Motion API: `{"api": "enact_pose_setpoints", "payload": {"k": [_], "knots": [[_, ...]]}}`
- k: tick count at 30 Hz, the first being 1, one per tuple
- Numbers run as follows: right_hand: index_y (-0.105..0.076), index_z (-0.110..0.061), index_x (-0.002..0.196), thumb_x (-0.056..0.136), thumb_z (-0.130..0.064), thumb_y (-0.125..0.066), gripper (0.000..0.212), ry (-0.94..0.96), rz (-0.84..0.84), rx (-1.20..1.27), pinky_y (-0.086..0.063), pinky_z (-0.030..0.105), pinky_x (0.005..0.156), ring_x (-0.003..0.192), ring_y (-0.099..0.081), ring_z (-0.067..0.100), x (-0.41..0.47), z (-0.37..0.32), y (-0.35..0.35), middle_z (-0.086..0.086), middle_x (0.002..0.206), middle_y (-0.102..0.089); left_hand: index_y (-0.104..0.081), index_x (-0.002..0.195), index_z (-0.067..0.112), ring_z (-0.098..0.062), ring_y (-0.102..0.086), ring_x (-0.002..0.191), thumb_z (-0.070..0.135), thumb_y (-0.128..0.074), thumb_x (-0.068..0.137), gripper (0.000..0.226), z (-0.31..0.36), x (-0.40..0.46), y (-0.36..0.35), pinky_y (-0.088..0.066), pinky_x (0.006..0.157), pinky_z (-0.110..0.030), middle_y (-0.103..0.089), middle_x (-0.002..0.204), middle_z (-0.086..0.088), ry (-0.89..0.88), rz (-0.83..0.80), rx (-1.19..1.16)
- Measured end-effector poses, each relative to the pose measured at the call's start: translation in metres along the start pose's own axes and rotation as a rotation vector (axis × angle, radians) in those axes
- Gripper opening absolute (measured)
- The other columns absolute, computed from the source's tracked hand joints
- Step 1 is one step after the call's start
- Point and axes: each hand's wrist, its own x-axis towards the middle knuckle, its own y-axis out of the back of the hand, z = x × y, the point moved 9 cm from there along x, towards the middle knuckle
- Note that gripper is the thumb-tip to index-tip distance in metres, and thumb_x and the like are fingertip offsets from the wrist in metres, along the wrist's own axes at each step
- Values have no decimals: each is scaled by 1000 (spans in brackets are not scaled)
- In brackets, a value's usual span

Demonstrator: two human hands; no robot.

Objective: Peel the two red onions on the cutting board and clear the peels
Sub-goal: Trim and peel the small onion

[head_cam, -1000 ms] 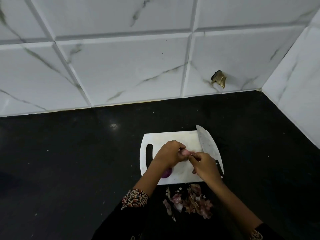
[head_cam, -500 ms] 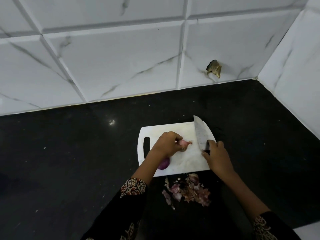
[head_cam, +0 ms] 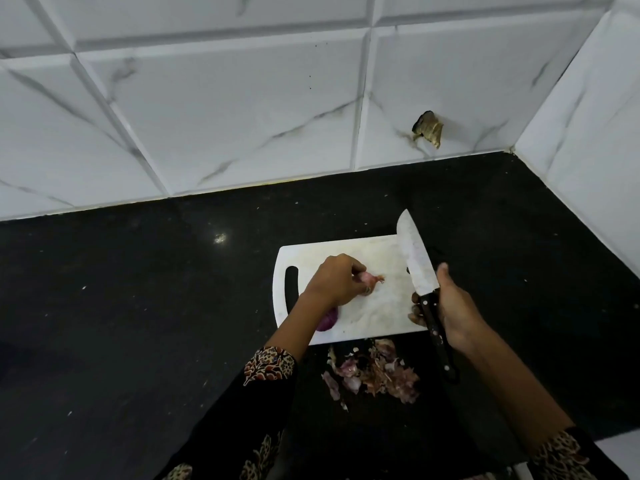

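Honestly, the left hand (head_cam: 335, 285) pins a small, firm onion (head_cam: 370, 278) on the cutting board (head_cam: 377, 306); its papery skin is slippery. Right hand (head_cam: 453, 310) grips the knife (head_cam: 420, 282) by the handle.

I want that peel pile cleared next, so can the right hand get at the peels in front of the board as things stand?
Probably not yet: the right hand grips the knife. The onion peels lie uncovered just beside it, so only the knife needs putting down.

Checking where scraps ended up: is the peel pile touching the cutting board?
Cannot tell. In the head view the peel pile lies right beside the cutting board, and its upper scraps reach the near edge.
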Motion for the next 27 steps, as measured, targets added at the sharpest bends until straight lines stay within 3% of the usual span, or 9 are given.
{"api": "enact_pose_setpoints", "payload": {"k": [2,5,10,15,19,23,27], "knots": [[-60,-8,106,97,-50,-36,49,-64,-50,136,-50,28,45,51,-48,17,-8,5,-4,8,63,-52,-73,106,8,-20,-63,92,22,-72,82,28,1,0,0,-47,77,-28,-72,106,-6,2,0,4],[-61,-8,113,99,-42,-36,45,-63,-121,113,-34,20,35,45,-42,12,-17,7,-9,6,63,-51,-71,110,7,-19,-63,97,21,-72,83,31,1,0,1,-41,75,-22,-71,110,-6,3,3,0],[-67,-8,104,100,-44,-28,54,-65,-103,0,-28,22,37,45,-37,13,-22,15,-9,4,59,-47,-71,110,6,-20,-63,99,23,-72,83,32,4,-2,2,-43,79,-24,-70,112,-7,3,-1,-1],[-55,-4,108,96,-18,-46,20,-52,-69,-68,-38,27,51,57,-46,15,-30,16,-14,5,69,-48,-74,105,7,-18,-64,90,19,-71,83,25,4,-4,4,-47,78,-28,-72,105,-8,3,13,-17],[-40,-14,116,98,-15,-42,18,184,-9,-444,-43,27,46,55,-53,16,-35,0,-15,10,87,-61,-73,106,6,-19,-64,96,21,-72,82,28,2,-3,5,-49,83,-30,-72,106,-8,10,8,-24],[-31,-20,134,99,-17,-36,35,458,-12,-916,-44,30,57,61,-56,16,-36,-7,-28,8,87,-64,-74,105,8,-19,-64,96,20,-75,79,29,2,-1,4,-50,84,-29,-72,105,-6,9,0,-3],[-3,-28,149,98,-10,-39,66,541,-18,-1123,-40,33,55,56,-51,17,-40,-1,-44,6,64,-53,-77,94,9,-21,-66,85,16,-72,78,18,4,-1,3,-53,80,-35,-74,94,-8,9,8,-9]]}}
